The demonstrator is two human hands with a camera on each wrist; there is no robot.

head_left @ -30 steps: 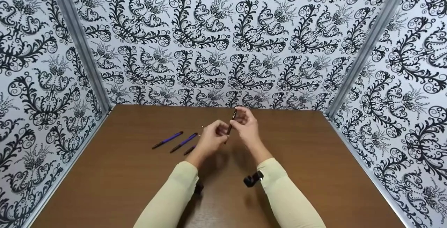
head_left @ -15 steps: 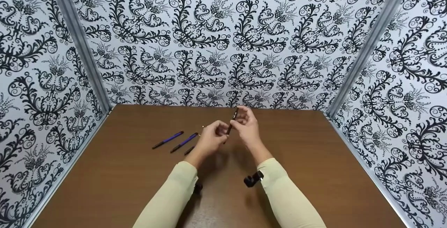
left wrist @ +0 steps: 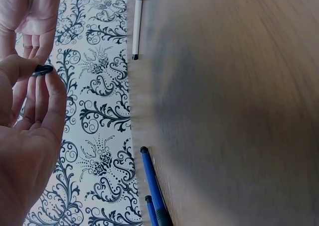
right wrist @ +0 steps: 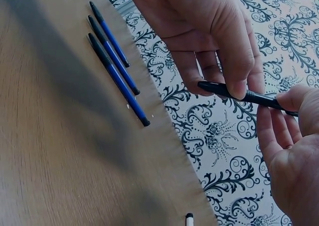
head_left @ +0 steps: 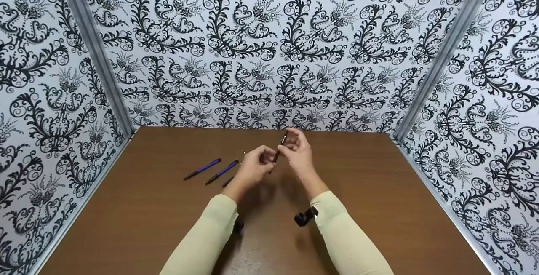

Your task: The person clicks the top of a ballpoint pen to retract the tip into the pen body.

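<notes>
A slim black pen (head_left: 276,156) is held tilted above the table between both hands. My left hand (head_left: 255,163) pinches its lower end between thumb and fingers. Higher up the barrel, my right hand (head_left: 299,153) grips it with the thumb, a fingertip at the top end. In the right wrist view, the pen (right wrist: 214,88) spans from one hand to the other, a ribbed section between them. The left wrist view shows only a short dark end of the pen (left wrist: 42,70), the remainder hidden by fingers.
Left of the hands, three blue pens with black ends lie roughly parallel, including one blue pen (head_left: 202,169); the left hand partly covers the nearest. A white pen with black ends (left wrist: 137,29) lies near the table's far edge. Patterned walls (head_left: 269,56) enclose the brown table (head_left: 379,207).
The black pen's upper end has shifted slightly to the right with the right fingertip. Otherwise both hands keep their places, and the blue pens have not moved.
</notes>
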